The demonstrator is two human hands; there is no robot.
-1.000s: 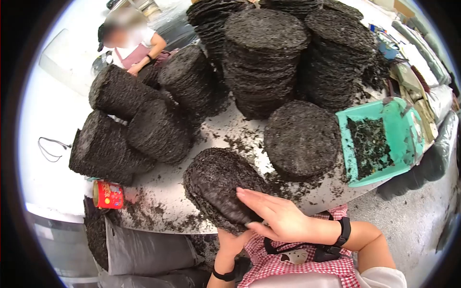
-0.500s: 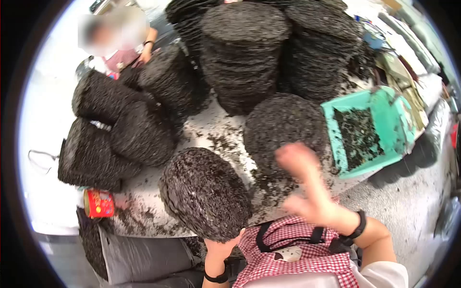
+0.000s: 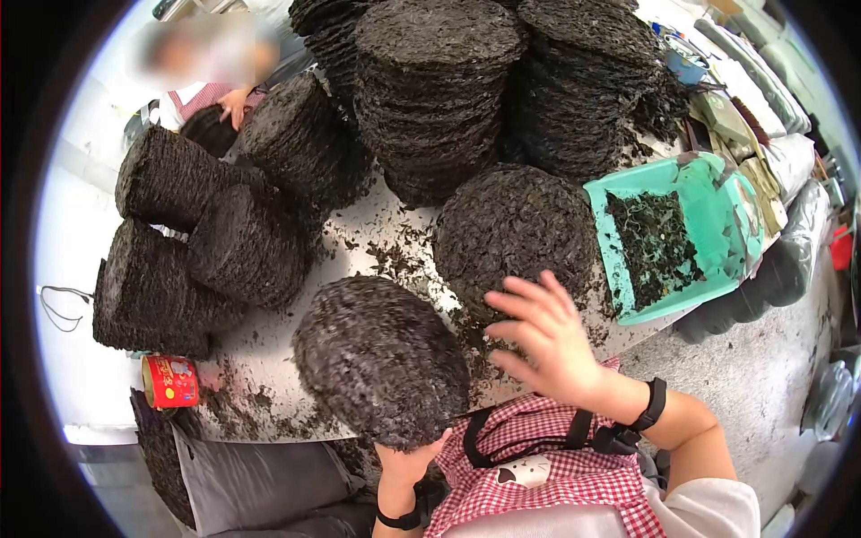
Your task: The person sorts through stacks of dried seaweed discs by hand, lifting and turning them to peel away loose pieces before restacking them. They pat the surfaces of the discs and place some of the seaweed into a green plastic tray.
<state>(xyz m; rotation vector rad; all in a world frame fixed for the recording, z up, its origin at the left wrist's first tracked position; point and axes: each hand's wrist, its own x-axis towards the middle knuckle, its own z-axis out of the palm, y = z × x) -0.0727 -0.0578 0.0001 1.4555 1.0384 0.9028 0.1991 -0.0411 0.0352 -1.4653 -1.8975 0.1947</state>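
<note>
My left hand [image 3: 408,457] grips the lower edge of a round, dark dried seaweed sheet [image 3: 381,359], which is tilted up over the near edge of the table. Part of the hand is hidden behind it. To the right, my right hand [image 3: 549,345] is open with fingers spread and nothing in it. It hovers by the near side of a round pile of dried seaweed [image 3: 516,229] that lies flat on the table.
Tall seaweed stacks [image 3: 435,99] stand at the back, and shorter tilted stacks [image 3: 247,247] lean at left. A green basket [image 3: 599,251] holding scraps is at right. A red tin [image 3: 170,382] sits at the left table edge [image 3: 256,359]. Across the table, a person's hand [image 3: 235,108] touches dark seaweed.
My right hand has turned and spread its fingers, lower and slightly left of before. The held sheet tilts a little differently. The whole view has shifted slightly; the other person's hand has moved down.
</note>
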